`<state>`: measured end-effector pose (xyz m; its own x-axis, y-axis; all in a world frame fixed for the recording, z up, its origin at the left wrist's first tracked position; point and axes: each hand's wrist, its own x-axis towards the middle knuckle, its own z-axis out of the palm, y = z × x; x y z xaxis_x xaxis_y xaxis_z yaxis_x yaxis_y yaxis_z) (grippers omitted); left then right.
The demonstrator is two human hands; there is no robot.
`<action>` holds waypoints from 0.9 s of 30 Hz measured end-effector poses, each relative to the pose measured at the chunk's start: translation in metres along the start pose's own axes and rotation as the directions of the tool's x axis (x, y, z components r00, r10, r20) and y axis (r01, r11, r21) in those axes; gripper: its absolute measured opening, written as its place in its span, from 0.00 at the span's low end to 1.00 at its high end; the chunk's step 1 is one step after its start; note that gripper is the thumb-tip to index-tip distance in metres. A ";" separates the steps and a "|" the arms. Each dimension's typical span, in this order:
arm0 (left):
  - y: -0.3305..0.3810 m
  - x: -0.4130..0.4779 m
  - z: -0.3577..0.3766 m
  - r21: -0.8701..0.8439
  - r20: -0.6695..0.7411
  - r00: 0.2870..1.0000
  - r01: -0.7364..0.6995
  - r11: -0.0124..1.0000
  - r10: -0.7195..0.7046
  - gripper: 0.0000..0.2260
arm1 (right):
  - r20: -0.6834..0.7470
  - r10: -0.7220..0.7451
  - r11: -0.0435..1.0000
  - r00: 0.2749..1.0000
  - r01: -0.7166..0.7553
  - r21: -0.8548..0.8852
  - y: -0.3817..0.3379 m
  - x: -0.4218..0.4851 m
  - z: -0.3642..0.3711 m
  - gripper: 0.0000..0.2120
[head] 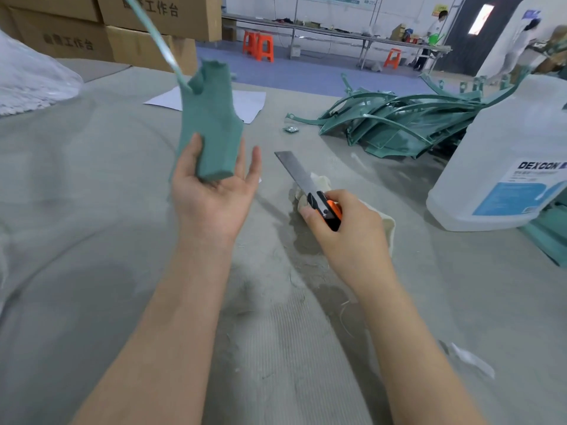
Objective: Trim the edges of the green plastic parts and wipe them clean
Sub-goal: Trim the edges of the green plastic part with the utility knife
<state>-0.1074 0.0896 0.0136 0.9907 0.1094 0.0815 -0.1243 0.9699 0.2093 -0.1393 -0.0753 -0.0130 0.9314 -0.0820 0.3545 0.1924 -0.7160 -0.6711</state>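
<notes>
My left hand (pixel 211 191) holds a green plastic part (pixel 211 124) upright, thumb on its left side and palm under its lower end; the other fingers stand straight behind it. A thin pale-green arm of the part runs up to the top left. My right hand (pixel 343 228) grips an orange and black utility knife (pixel 310 188) with its long blade extended toward the part, a gap between them. Under my right hand lies a cream cloth (pixel 386 222). A heap of green plastic parts (pixel 399 124) lies at the right of the grey felt-covered table (pixel 92 210).
A large white DEXCON jug (pixel 509 161) stands at the right. White paper (pixel 248 105) lies behind the held part. Cardboard boxes (pixel 138 29) and a plastic bag (pixel 30 81) sit at the back left. Thin shavings litter the felt. Orange stools and people are far behind.
</notes>
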 end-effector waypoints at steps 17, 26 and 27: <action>-0.034 -0.010 0.000 0.401 0.045 0.947 0.274 0.874 -0.318 0.09 | 0.240 -0.004 0.992 0.971 -0.028 0.127 0.003 0.004 -0.010 0.09; -0.001 0.010 -0.009 0.215 -0.146 0.979 -0.106 0.971 0.139 0.13 | 0.456 -0.019 0.994 0.890 -0.031 0.102 0.004 0.003 -0.019 0.11; 0.001 0.010 -0.009 0.202 -0.148 0.979 -0.108 0.973 0.140 0.11 | 0.443 -0.013 0.996 0.897 -0.026 0.083 0.005 0.003 -0.019 0.11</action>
<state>-0.0972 0.0940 0.0060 0.9609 0.2746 -0.0348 -0.2396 0.8881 0.3922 -0.1418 -0.0917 -0.0030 0.9693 0.2429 0.0385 0.1929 -0.6539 -0.7316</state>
